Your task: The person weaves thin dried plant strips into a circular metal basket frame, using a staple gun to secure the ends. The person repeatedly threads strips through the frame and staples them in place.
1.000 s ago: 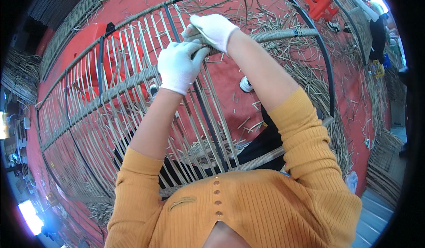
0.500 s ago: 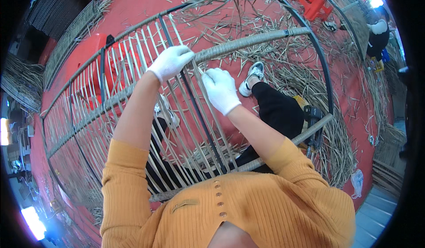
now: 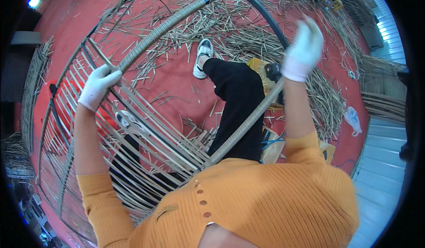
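I see the left hand (image 3: 99, 83) with its fingers grasping the wrapped bar (image 3: 168, 23) of the woven frame (image 3: 166, 135), which stretches near to far, mostly left. My right hand (image 3: 305, 46) is raised at right, fingers released.

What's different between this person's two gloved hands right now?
The left hand is closed around the strand-wrapped rail, while the right hand has nothing visible in its grip. The left hand is curled; the right hand's fingers extend toward the picture's top. The left hand looks fairly sharp, the right hand blurred. Both wear white gloves.
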